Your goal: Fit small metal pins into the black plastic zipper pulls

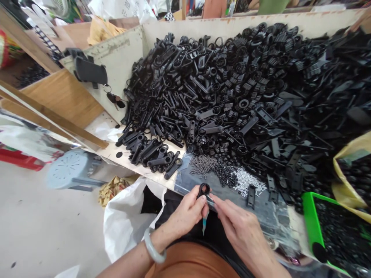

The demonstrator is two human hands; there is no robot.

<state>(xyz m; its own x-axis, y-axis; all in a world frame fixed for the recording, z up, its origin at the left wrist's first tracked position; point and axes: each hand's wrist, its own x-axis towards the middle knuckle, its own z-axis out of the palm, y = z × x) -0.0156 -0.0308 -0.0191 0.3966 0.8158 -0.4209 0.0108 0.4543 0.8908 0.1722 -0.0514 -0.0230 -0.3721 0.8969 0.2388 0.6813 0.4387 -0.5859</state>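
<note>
- Head view: black ring-ended part sits up between both hands, just off the bench edge.
- Left hand: closed, thumb and fingers pinching the part.
- Right hand: fingers half curled, tips at the part's right side; can't tell if gripping anything.
- Just beyond: silver pins, grey pins.
- Behind: big black parts heap.
- Far right: green bin.

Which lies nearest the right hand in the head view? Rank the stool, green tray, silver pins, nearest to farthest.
1. Silver pins, just beyond the right hand.
2. Green tray, off to the right.
3. Stool, far left.
</note>
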